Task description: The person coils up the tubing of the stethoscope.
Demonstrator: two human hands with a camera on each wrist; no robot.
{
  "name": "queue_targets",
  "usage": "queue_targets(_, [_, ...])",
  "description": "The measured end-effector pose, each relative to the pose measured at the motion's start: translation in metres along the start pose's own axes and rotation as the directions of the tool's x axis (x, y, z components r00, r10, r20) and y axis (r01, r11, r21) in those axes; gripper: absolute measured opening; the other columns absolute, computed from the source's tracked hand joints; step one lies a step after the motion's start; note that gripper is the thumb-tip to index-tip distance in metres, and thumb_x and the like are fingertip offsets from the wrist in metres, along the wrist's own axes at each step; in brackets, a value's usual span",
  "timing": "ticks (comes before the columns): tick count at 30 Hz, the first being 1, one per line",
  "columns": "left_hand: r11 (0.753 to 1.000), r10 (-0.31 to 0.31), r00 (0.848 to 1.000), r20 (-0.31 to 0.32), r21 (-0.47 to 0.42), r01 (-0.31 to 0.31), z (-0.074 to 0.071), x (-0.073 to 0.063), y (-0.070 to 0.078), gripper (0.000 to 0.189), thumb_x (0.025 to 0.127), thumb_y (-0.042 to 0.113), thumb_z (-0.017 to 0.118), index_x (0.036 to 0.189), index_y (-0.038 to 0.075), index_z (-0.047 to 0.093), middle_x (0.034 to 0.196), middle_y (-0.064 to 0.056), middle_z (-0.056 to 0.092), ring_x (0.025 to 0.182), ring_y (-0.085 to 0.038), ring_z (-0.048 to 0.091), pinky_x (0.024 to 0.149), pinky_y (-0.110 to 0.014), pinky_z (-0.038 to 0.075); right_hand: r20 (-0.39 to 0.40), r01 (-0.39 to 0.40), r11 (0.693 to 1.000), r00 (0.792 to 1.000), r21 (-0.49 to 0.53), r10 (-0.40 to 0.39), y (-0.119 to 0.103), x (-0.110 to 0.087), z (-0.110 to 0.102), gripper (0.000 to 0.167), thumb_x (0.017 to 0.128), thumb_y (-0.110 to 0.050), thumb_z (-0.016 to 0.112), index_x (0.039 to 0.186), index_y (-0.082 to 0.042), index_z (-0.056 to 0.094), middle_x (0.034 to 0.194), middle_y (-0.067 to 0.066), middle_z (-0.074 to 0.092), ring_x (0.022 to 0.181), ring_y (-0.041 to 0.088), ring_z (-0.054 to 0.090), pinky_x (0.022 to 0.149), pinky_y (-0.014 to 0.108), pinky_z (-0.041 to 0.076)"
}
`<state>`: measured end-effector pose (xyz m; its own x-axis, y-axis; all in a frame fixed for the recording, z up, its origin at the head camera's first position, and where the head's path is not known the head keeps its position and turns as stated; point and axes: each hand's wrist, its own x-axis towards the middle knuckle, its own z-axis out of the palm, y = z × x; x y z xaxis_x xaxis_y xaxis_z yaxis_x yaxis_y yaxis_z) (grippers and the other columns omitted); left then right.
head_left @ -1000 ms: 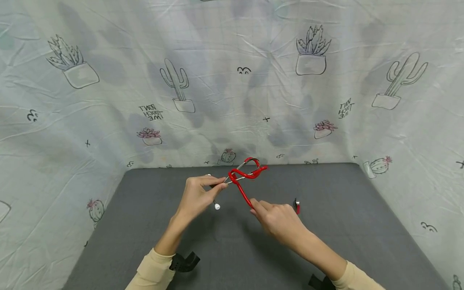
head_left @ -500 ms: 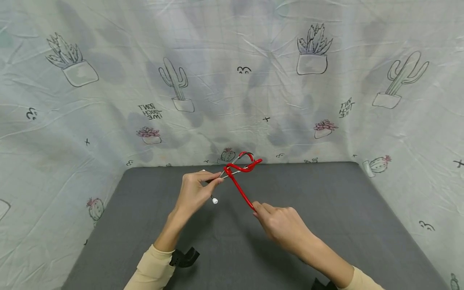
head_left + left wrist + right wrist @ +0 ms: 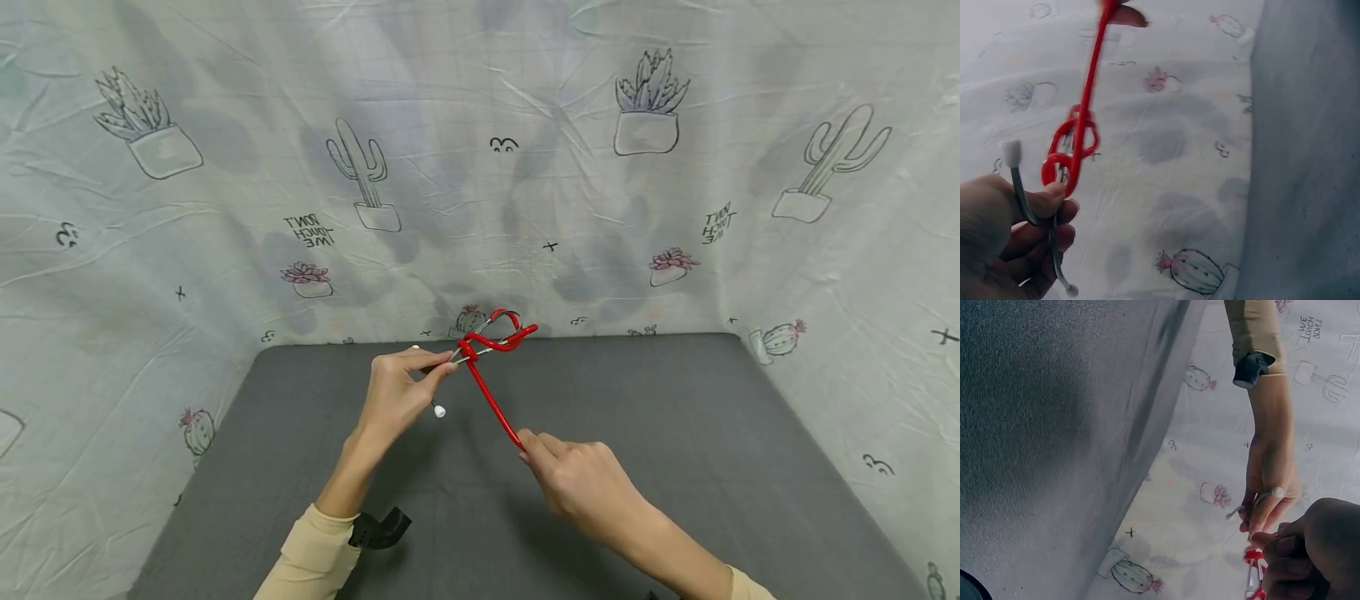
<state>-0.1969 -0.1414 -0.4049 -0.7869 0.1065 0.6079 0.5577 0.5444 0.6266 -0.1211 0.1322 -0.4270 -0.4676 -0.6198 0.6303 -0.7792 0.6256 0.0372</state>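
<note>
A stethoscope with red tubing (image 3: 495, 404) is held up in both hands over the grey table. Its metal ear tubes end in white ear tips (image 3: 1011, 153). My left hand (image 3: 397, 392) pinches the ear tubes between thumb and fingers, where the red tubing is wound round them. Beyond those fingers the red tubing forms a loop (image 3: 517, 333) that crosses the metal. The right hand (image 3: 588, 483) grips the tubing lower and to the right, so a straight length runs between the hands. In the right wrist view, my right hand (image 3: 1316, 544) partly covers the red coils.
The grey table (image 3: 300, 467) spreads under both hands. Behind and at the sides hangs a pale sheet (image 3: 450, 183) printed with cacti and potted plants. A black band (image 3: 381, 529) sits on the left wrist by the cream sleeve (image 3: 315, 546).
My right hand has moved slightly down, and the straight red length has grown longer. The left hand has shifted slightly left and up. A metal-and-red piece seen beyond the right hand has gone from sight.
</note>
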Motion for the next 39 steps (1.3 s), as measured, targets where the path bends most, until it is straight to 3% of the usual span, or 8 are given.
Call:
queue_targets(8, [0.999, 0.015, 1.000, -0.001, 0.032, -0.015, -0.002, -0.003, -0.005, 0.019, 0.087, 0.006, 0.090, 0.105, 0.000, 0.087, 0.096, -0.013, 0.086, 0.081, -0.024, 0.081, 0.069, -0.038, 0.064, -0.021, 0.010, 1.000, 1.000, -0.001, -0.010, -0.012, -0.002, 0.000, 0.049, 0.121, -0.031, 0.028, 0.112, -0.006, 0.069, 0.064, -0.009, 0.041, 0.061, -0.002, 0.011, 0.053, 0.007, 0.007])
queue_targets(15, [0.999, 0.006, 0.999, 0.034, 0.034, -0.007, -0.004, -0.007, -0.007, 0.019, 0.088, 0.004, 0.090, 0.106, 0.000, 0.087, 0.094, -0.013, 0.085, 0.080, -0.023, 0.080, 0.060, -0.031, 0.057, -0.018, 0.035, 0.999, 0.999, 0.007, -0.034, -0.020, -0.001, -0.004, 0.047, 0.121, -0.029, 0.030, 0.111, -0.005, 0.069, 0.064, -0.009, 0.041, 0.062, -0.003, 0.010, 0.054, 0.006, 0.007])
queue_targets(22, [0.996, 0.061, 0.994, 0.088, 0.065, -0.066, -0.009, -0.011, -0.002, 0.021, 0.086, -0.002, 0.089, 0.107, -0.001, 0.086, 0.093, -0.011, 0.086, 0.079, -0.021, 0.080, 0.065, -0.031, 0.060, 0.039, 0.005, 0.999, 0.999, 0.036, -0.006, -0.017, 0.005, -0.023, 0.051, 0.120, -0.034, 0.030, 0.111, -0.007, 0.072, 0.070, -0.011, 0.054, 0.058, -0.005, 0.027, 0.050, 0.006, 0.024])
queue_targets(28, [0.988, 0.080, 0.990, 0.115, 0.123, -0.094, -0.014, -0.013, -0.008, 0.020, 0.088, 0.002, 0.089, 0.107, -0.002, 0.086, 0.091, -0.011, 0.085, 0.073, -0.021, 0.077, 0.059, -0.023, 0.051, 0.057, 0.006, 1.000, 0.998, 0.009, -0.007, -0.016, 0.009, -0.044, 0.047, 0.120, -0.033, 0.032, 0.102, -0.011, 0.070, 0.070, -0.013, 0.049, 0.060, -0.006, 0.022, 0.050, 0.007, 0.021])
queue_targets(31, [0.988, 0.036, 0.993, 0.112, 0.147, -0.052, -0.019, -0.014, -0.017, 0.020, 0.088, 0.001, 0.088, 0.107, -0.002, 0.086, 0.091, -0.012, 0.085, 0.070, -0.021, 0.075, 0.052, -0.020, 0.042, 0.028, 0.012, 1.000, 1.000, -0.023, -0.012, -0.015, 0.011, -0.055, 0.048, 0.120, -0.035, 0.032, 0.099, -0.013, 0.070, 0.070, -0.013, 0.048, 0.059, -0.005, 0.021, 0.049, 0.007, 0.019])
queue_targets(34, [0.990, -0.008, 0.990, 0.144, 0.141, -0.012, -0.023, -0.017, -0.022, 0.019, 0.088, 0.001, 0.088, 0.107, -0.002, 0.086, 0.093, -0.012, 0.085, 0.071, -0.021, 0.075, 0.050, -0.020, 0.039, -0.002, 0.043, 0.996, 0.999, -0.081, -0.044, -0.014, 0.015, -0.063, 0.045, 0.120, -0.034, 0.036, 0.098, -0.014, 0.070, 0.068, -0.012, 0.047, 0.056, -0.002, 0.025, 0.049, 0.010, 0.021])
queue_targets(39, [0.993, -0.008, 0.969, 0.249, 0.112, -0.021, -0.021, -0.022, -0.020, 0.020, 0.090, 0.003, 0.087, 0.109, -0.001, 0.086, 0.096, -0.011, 0.085, 0.078, -0.018, 0.076, 0.060, -0.023, 0.054, -0.134, 0.142, 0.975, 0.977, -0.170, -0.166, -0.008, 0.031, -0.071, 0.038, 0.119, -0.027, 0.044, 0.097, -0.012, 0.072, 0.066, -0.009, 0.042, 0.054, 0.002, 0.028, 0.048, 0.013, 0.021])
